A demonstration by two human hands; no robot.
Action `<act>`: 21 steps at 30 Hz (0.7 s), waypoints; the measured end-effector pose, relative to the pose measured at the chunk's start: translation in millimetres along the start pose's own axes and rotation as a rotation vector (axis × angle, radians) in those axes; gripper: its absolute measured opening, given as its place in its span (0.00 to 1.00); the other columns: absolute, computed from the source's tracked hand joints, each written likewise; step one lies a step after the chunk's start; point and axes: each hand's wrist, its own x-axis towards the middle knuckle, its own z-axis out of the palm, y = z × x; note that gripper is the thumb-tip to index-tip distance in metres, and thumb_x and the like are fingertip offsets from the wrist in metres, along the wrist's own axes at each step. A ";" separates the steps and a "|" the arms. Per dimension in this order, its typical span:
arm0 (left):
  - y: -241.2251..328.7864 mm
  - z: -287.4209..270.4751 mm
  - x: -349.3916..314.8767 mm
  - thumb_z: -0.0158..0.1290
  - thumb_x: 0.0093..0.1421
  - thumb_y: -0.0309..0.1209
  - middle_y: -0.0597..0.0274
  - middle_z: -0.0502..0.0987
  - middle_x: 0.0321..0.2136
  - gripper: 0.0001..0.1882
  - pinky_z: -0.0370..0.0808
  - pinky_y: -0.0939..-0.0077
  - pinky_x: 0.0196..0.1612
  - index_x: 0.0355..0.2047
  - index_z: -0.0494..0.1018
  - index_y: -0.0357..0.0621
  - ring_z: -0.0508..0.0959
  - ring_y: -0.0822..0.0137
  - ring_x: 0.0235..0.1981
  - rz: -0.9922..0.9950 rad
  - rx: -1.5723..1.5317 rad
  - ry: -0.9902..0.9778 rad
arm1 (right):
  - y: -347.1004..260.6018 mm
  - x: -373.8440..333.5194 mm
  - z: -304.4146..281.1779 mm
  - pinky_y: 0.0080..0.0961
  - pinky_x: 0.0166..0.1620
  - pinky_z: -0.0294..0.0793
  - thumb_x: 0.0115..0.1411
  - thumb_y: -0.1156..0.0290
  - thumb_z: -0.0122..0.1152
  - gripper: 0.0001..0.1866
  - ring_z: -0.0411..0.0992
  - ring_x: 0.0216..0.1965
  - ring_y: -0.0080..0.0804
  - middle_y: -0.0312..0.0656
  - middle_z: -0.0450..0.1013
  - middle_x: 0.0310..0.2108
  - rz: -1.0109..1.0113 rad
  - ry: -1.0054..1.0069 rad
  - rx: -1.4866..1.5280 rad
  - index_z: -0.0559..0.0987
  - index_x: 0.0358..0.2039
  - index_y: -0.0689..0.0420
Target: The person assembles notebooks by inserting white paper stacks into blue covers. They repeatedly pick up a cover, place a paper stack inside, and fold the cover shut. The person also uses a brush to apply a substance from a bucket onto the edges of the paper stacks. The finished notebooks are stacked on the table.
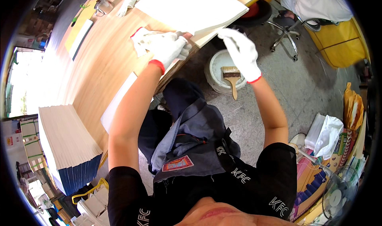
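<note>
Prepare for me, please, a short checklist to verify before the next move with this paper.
1. Left hand gloved: ok.
2. Right hand gloved: ok.
3. Paper stack lying on the table: ok.
4. Stack set back from the table edge: not ok, it reaches the edge.
5. Brush within the bucket outline: not ok, its handle extends past it.
6. Right fingers gripping a sheet: cannot tell, contact unclear.

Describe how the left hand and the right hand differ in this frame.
The left hand has curled fingers; the right hand has its fingers mostly straight. The left hand is at the edge of the table; the right hand is beyond that edge, partly hiding the bucket from view. Both wear white gloves with red cuffs.
</note>
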 end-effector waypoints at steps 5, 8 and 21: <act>-22.7 -17.7 41.8 0.49 0.65 0.33 0.56 0.75 0.33 0.15 0.75 0.74 0.22 0.48 0.68 0.38 0.76 0.66 0.28 -0.162 -0.820 -0.092 | -17.1 -18.0 20.5 0.33 0.47 0.74 0.54 0.77 0.57 0.21 0.75 0.42 0.42 0.43 0.74 0.51 -0.268 -0.235 -0.353 0.77 0.51 0.50; -22.4 7.6 41.1 0.58 0.59 0.31 0.55 0.74 0.37 0.15 0.75 0.74 0.29 0.43 0.70 0.38 0.74 0.66 0.34 -0.065 -0.760 0.104 | -9.0 -23.9 39.8 0.34 0.42 0.75 0.51 0.78 0.56 0.27 0.75 0.37 0.41 0.43 0.72 0.52 -0.268 -0.207 -0.362 0.75 0.54 0.49; -11.3 21.5 41.6 0.48 0.65 0.24 0.55 0.75 0.44 0.10 0.83 0.53 0.42 0.47 0.68 0.39 0.78 0.54 0.41 -0.121 -0.807 0.257 | 86.9 5.1 2.3 0.33 0.37 0.77 0.48 0.75 0.55 0.26 0.75 0.34 0.37 0.42 0.74 0.50 -0.422 -0.267 -0.741 0.76 0.52 0.51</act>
